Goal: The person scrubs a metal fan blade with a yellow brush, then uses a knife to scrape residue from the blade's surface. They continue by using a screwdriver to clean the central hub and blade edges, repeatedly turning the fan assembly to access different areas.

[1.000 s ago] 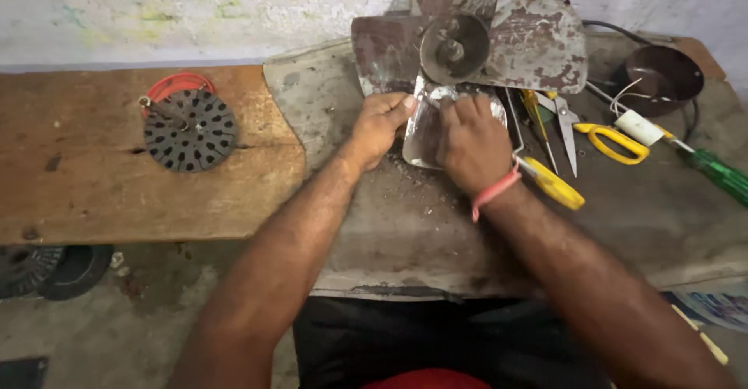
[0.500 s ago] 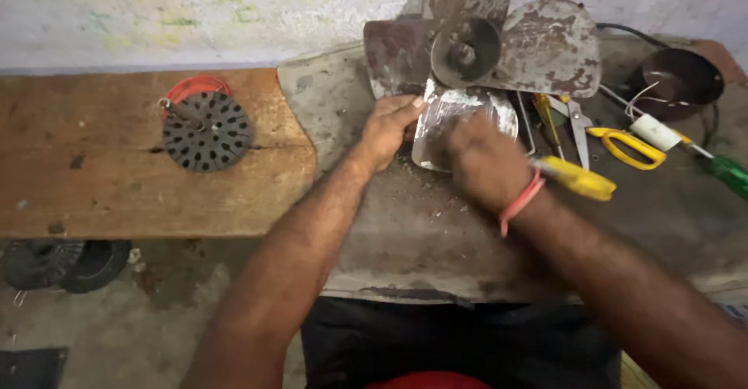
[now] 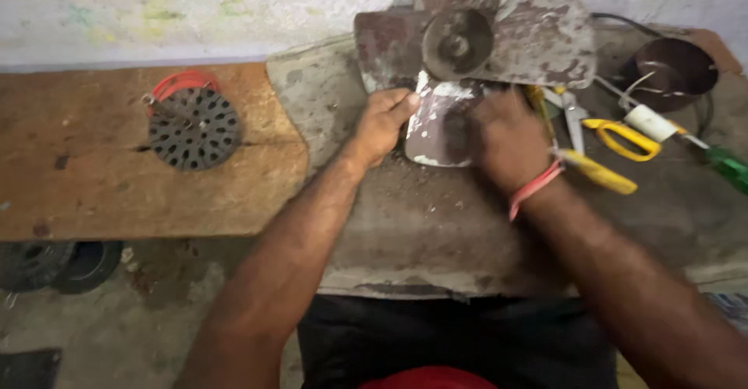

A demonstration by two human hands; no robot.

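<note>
A rusty metal fan (image 3: pixel 467 42) with several blades lies on a grey stone slab (image 3: pixel 327 93). Its near blade (image 3: pixel 435 120) is scraped to bare silver metal. My left hand (image 3: pixel 383 124) grips the left edge of that blade, thumb on top. My right hand (image 3: pixel 510 136), with a pink band at the wrist, presses on the blade's right side; it is blurred, and I cannot tell if it holds anything.
A wooden board (image 3: pixel 93 163) at left carries a black perforated motor cover (image 3: pixel 193 128) with a red ring. Yellow-handled scissors (image 3: pixel 623 136), pliers (image 3: pixel 596 172), a green screwdriver (image 3: pixel 728 163) and a dark round cup (image 3: pixel 674 69) lie at right. Dark round parts (image 3: pixel 54 264) sit on the floor.
My right hand has rubbed back and forth over the near blade, moving a little right. My left hand stays on the blade's left edge. The view has shifted slightly.
</note>
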